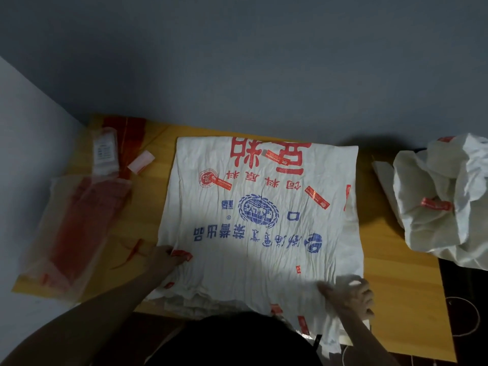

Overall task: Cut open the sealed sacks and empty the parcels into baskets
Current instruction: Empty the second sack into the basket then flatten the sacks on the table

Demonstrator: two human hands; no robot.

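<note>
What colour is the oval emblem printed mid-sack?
Blue; the emblem shows best in the head view.

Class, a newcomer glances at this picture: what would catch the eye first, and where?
First comes the big white sack, printed in red and blue, spread flat on the yellow table. The left hand lies on its near left corner; the right hand bunches its near right edge. A crumpled sack sits at the right, clear packets of red goods at the left.

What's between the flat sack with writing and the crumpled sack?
Only bare yellow table separates the flat sack from the crumpled sack, as the head view shows.
</note>
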